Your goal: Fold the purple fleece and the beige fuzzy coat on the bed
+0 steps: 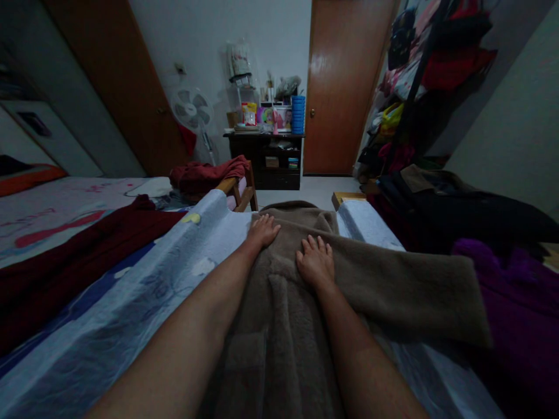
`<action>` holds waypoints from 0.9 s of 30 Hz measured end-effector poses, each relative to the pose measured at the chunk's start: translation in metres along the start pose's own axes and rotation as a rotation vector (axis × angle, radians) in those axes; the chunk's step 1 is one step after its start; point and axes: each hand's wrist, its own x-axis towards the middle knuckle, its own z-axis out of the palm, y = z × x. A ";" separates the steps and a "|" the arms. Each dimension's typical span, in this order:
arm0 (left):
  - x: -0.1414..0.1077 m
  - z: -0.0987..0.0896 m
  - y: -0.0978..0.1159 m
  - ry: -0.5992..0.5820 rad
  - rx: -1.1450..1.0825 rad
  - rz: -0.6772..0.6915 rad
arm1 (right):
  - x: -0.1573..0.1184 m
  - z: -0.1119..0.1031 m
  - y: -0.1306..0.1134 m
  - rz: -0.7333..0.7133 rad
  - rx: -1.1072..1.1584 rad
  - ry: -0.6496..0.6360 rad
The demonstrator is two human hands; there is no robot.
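A brown fleecy coat (288, 314) lies spread on a light blue patterned sheet (192, 273). One of its sleeves (410, 279) stretches out to the right, and its hood or collar end points away from me. Near the upper left of the coat, my left hand (263, 230) rests flat with its fingers spread a little. My right hand (316, 261) also lies on the coat, palm down and fingers apart, just below and to the right. Neither hand grips anything.
Dark red clothing (87, 256) lies at the left, with a red cloth (209, 174) beyond. Purple fabric (515, 308) and dark clothes (463, 203) are piled at the right. A fan (193, 109), a black cabinet (262, 160) and a wooden door (338, 87) stand behind.
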 end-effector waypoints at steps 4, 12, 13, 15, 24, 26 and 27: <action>-0.002 0.001 0.003 0.030 0.010 -0.014 | 0.000 -0.001 -0.001 0.002 0.003 -0.012; -0.026 -0.001 0.014 0.061 0.017 -0.070 | -0.001 -0.002 -0.002 0.009 -0.002 -0.008; -0.031 -0.002 0.016 0.050 0.013 -0.073 | -0.001 -0.002 -0.002 0.010 -0.005 -0.011; -0.040 -0.002 0.020 0.017 0.001 -0.082 | -0.001 -0.003 -0.002 0.013 -0.005 -0.017; -0.047 -0.003 0.023 -0.010 -0.019 -0.094 | -0.002 -0.004 -0.002 0.007 0.007 -0.005; -0.039 -0.003 0.020 -0.003 -0.021 -0.119 | -0.003 -0.003 -0.002 0.007 0.001 0.000; -0.034 -0.003 0.018 -0.005 -0.023 -0.133 | -0.003 -0.002 -0.002 0.007 -0.001 0.005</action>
